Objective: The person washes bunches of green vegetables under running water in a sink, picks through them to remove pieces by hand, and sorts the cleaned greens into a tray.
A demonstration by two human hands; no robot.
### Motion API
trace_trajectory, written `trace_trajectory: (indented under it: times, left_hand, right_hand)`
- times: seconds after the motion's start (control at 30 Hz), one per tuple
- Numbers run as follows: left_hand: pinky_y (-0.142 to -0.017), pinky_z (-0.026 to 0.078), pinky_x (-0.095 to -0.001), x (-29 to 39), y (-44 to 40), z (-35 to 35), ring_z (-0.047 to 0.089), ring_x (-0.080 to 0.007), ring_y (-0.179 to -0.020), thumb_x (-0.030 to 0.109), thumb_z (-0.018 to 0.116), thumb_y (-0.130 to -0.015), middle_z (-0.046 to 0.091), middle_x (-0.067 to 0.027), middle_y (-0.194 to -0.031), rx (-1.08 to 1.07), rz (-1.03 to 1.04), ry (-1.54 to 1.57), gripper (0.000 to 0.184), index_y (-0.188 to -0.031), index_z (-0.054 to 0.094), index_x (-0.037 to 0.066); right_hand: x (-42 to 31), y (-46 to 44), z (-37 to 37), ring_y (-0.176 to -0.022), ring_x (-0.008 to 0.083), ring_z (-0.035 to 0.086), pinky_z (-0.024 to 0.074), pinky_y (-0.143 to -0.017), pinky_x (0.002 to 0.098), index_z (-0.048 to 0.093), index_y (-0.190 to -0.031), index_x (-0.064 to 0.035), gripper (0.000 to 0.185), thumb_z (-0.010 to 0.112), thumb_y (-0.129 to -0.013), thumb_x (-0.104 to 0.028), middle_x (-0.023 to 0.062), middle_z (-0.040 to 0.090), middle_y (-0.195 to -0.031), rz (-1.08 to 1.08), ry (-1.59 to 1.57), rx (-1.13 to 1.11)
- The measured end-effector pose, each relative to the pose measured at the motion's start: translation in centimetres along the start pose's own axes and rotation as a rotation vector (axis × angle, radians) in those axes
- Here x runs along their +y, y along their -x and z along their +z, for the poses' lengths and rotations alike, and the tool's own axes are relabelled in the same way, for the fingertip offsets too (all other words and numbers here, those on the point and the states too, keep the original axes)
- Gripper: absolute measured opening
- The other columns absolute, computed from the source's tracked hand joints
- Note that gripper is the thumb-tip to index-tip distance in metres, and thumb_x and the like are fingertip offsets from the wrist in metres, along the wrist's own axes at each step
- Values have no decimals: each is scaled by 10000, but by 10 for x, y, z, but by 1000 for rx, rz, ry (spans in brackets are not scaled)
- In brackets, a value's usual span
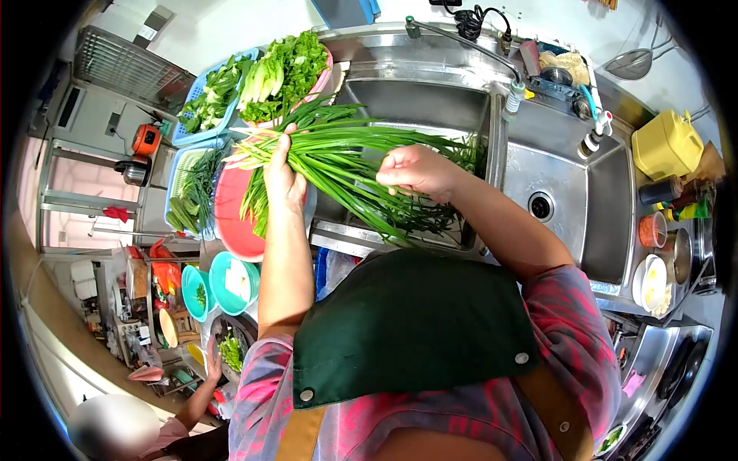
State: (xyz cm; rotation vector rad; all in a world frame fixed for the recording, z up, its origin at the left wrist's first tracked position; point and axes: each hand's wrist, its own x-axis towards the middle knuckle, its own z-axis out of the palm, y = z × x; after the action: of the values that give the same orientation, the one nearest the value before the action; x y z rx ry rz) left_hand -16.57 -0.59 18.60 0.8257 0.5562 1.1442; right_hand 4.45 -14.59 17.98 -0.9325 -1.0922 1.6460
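Note:
A large bunch of scallions (346, 150) spreads across the left sink basin, its pale ends to the left and its green leaves to the right. My left hand (284, 180) is wrapped around the bunch near the pale ends. Over the leaves, my right hand (415, 172) has its fingers curled together; what they pinch, if anything, does not show. More dark green leaves (438, 219) lie in the left basin (415, 92) below. Beneath the bunch's pale ends is a red basin (234, 211), partly covered by leaves.
Leafy lettuce (288, 73) and baskets of greens stand at the left. A faucet (465, 48) reaches over the sinks; the right basin (553, 165) has a drain. A yellow jug (667, 146) stands at the right. Another person's hand (214, 361) is by a bowl at lower left.

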Motion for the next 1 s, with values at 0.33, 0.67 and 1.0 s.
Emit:
trace_trajectory:
  times: [0.33, 0.67, 1.0]
  left_hand:
    - [-906, 379, -448, 9, -18, -48, 505, -305, -998, 290, 484, -847, 530, -163, -1085, 128, -88, 321, 359, -1074, 488, 11]
    - [-905, 370, -467, 11, -19, -47, 489, -318, -1025, 314, 471, -848, 522, -191, -1086, 63, -175, 451, 439, -1107, 461, -40]
    - [-870, 405, -439, 2, -22, -46, 527, -287, -958, 298, 494, -840, 566, -156, -1010, 138, -196, 375, 380, -1051, 503, -19]
  right_hand:
    - [11, 44, -27, -610, 55, 480, 388, -560, 216, 613, -845, -17, 187, 578, -799, -195, 2, 578, -710, -140, 163, 221]
    - [23, 54, -53, -597, 227, 523, 413, -544, 326, 578, -778, -47, 140, 587, -764, -186, 88, 523, -637, -19, 906, 819]
    - [-25, 24, -35, -574, 170, 516, 406, -526, 247, 616, -900, -78, 139, 575, -770, -107, 68, 550, -674, -690, 846, 494]
